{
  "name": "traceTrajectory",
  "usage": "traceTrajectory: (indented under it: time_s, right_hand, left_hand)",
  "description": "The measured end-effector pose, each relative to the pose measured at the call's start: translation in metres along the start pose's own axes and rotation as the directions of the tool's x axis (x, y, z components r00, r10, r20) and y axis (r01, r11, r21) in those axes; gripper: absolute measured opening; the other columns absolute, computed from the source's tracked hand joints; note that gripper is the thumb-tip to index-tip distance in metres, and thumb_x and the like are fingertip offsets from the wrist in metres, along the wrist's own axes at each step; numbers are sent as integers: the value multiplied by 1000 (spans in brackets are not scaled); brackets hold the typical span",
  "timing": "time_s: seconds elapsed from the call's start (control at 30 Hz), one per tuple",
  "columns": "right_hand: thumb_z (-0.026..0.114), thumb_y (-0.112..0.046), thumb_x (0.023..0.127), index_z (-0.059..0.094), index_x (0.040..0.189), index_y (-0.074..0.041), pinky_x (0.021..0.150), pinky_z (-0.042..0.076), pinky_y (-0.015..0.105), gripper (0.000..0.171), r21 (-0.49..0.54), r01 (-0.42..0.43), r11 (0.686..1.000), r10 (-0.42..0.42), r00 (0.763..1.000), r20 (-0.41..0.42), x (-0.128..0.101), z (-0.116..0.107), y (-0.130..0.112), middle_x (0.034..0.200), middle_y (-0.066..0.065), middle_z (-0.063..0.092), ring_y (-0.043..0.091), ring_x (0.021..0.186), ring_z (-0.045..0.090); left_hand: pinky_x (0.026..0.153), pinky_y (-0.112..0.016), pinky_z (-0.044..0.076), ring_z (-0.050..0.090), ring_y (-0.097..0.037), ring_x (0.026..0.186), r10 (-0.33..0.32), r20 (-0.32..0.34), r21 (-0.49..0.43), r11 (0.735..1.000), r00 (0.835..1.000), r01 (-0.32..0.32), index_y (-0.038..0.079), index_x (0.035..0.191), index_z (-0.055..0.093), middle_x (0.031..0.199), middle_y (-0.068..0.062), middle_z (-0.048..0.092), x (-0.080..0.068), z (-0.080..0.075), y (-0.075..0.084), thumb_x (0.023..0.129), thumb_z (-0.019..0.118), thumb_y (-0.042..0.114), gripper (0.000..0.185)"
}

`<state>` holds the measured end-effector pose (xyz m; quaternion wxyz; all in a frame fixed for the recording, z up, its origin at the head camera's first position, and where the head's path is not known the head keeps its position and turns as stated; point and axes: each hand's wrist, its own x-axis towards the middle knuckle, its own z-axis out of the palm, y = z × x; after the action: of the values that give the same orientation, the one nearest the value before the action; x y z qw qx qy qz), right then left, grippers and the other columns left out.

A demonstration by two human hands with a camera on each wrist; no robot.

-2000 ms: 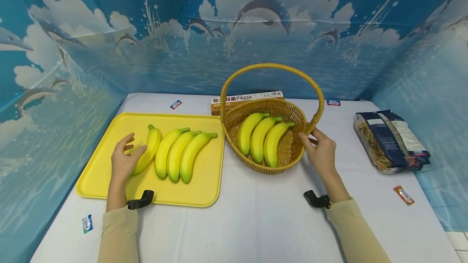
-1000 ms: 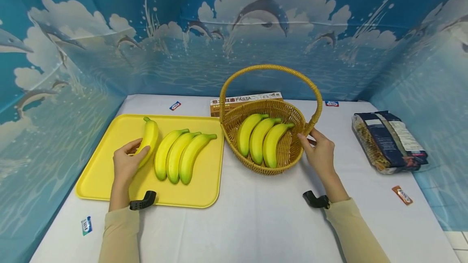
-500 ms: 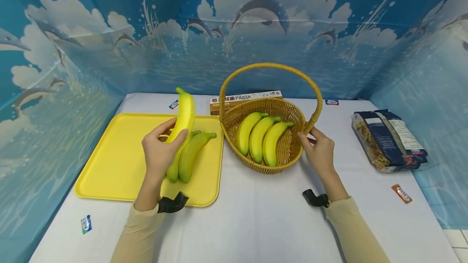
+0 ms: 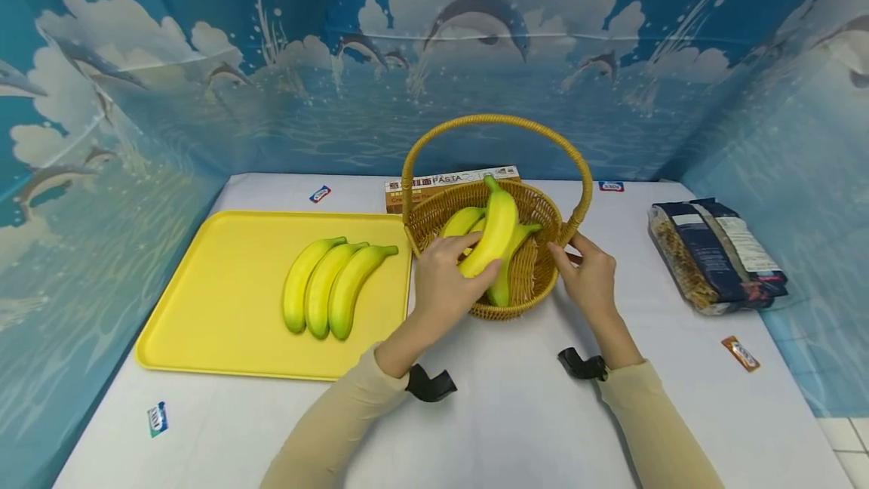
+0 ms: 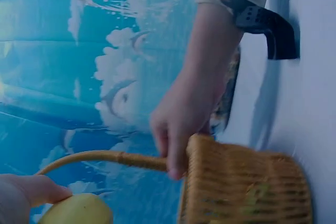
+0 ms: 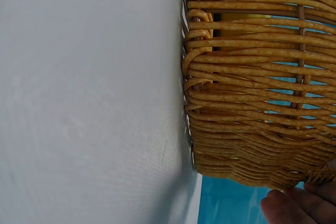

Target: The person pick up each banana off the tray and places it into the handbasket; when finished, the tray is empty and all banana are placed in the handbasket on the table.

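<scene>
Over the wicker basket point(image 4: 536, 285), my left hand point(image 4: 444, 278) holds a yellow banana point(image 4: 498, 221) by its lower part, stem pointing up and away. Beneath it several bananas lie inside the basket, partly hidden by the hand and the held banana. My right hand point(image 4: 592, 274) pinches the basket's right rim close to the foot of the tall arched handle point(image 4: 495, 119). In the left wrist view, the banana's tip point(image 5: 79, 211) shows beside the left thumb. The right wrist view shows the basket's woven side point(image 6: 252, 93) with the right fingertips point(image 6: 286, 208) against its edge.
A yellow tray point(image 4: 210, 293) on the left bears three bananas point(image 4: 333, 289) side by side. Behind the basket lies a pasta box point(image 4: 400, 198); a dark pasta bag point(image 4: 720, 255) lies on the right. Small wrapped packets, such as an orange one point(image 4: 740, 353), dot the white table.
My left hand took hold of the leftmost banana on the tray, lifted it and carried it right, over the basket. The right hand has stayed at the basket's rim.
</scene>
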<state>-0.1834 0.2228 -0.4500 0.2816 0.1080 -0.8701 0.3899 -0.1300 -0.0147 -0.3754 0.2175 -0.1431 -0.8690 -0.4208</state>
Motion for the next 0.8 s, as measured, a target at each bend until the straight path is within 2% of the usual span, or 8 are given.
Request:
traceTrajectory:
  time_s: [0.17,0.4,0.6,0.8]
  right_hand:
    - [71,-8,89,67,109,12,68,57,49,29,-4,0,1000,0,1000,-1,0,0,1,104,28,69,43,98,68]
    - [71,-7,88,68,106,11,67,58,48,26,3,9,1000,-9,1000,-3,1,0,0,101,27,70,43,97,68]
    - [71,-8,89,68,108,12,68,57,49,28,1,6,1000,-6,1000,1,0,0,1,102,28,70,43,97,67]
    - [70,-8,89,67,109,12,68,57,49,28,4,1,1000,-1,1000,4,-1,0,0,103,28,69,43,98,67]
  left_hand:
    - [65,-23,45,64,-19,84,-38,104,43,999,994,33,8,118,71,107,-6,74,9,39,4,83,74,32,42]
    - [64,-24,49,67,-20,88,-128,199,212,973,972,85,9,118,71,104,-4,75,19,77,3,86,73,36,42]
    - [63,-27,51,67,-23,94,-196,254,282,952,947,121,9,119,71,106,-6,74,18,94,2,86,73,39,45]
    - [75,-30,52,62,-22,100,-165,271,271,958,948,89,11,121,69,111,-7,70,12,93,1,88,70,41,45]
